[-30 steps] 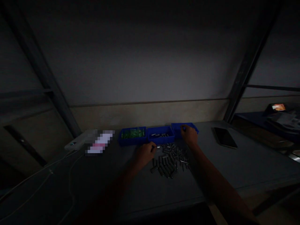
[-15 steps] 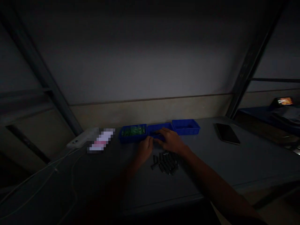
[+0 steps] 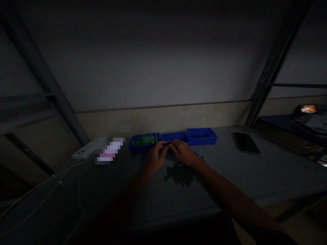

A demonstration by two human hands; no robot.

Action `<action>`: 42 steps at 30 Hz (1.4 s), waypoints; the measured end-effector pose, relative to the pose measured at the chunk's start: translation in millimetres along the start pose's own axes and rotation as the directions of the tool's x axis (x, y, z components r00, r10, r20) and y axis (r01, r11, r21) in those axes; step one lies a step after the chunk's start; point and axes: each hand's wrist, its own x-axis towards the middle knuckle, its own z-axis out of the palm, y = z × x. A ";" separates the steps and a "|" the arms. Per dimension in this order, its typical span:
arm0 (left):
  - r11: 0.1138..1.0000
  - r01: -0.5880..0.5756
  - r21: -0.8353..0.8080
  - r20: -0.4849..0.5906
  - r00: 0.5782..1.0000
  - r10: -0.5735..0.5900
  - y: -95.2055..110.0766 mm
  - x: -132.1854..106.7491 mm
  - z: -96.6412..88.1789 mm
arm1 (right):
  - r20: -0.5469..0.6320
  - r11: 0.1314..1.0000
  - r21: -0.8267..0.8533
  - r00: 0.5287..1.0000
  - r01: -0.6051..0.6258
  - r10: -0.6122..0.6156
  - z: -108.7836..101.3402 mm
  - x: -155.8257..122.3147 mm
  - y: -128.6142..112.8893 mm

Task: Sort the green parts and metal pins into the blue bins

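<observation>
My left hand and my right hand meet in front of the middle blue bin, fingers closed. Between their fingertips is a small, slim part, too dark to name; both hands seem to grip it. Just below my right hand lies a pile of short dark cylindrical pieces on the grey table. A few thin, shiny pieces show past my right wrist. The left blue bin holds green pieces; the right blue bin stands beside the middle one.
Left of the bins lie a phone with a lit, blurred screen and a white device with cables. A dark phone rests at the right. Metal posts frame the table; a wall stands behind.
My right hand has drawn back from inside the middle bin and now meets my left at the small part. The thin shiny pieces have come into view beside my right wrist.
</observation>
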 end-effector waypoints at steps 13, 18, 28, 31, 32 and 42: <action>0.993 0.118 0.024 0.014 0.993 -0.119 -2.7 3.7 -4.3 | -0.084 0.988 0.147 0.996 0.053 -0.041 -7.8 -5.5 -6.0; 0.989 0.139 -0.054 0.019 0.990 -0.138 -3.7 3.5 -3.5 | -0.041 0.995 0.092 0.999 0.034 -0.030 -9.2 -4.8 -7.9; 0.996 0.056 -0.073 0.036 0.998 -0.054 0.9 2.8 -5.2 | -0.009 0.991 0.105 0.996 -0.084 0.085 -7.2 -3.6 -3.5; 0.996 0.083 -0.020 0.052 0.995 -0.082 0.1 3.3 -6.6 | -0.029 0.989 0.139 0.998 -0.053 0.058 -10.1 -4.9 -3.7; 0.995 0.096 -0.004 0.063 0.993 -0.096 -0.2 3.5 -6.7 | -0.031 0.990 0.140 0.999 -0.033 0.037 -11.2 -5.2 -3.9; 0.993 0.048 0.109 0.509 0.855 -0.097 2.9 -0.1 -15.2 | -0.064 0.994 -0.051 0.994 -0.092 0.088 -11.4 -1.2 19.1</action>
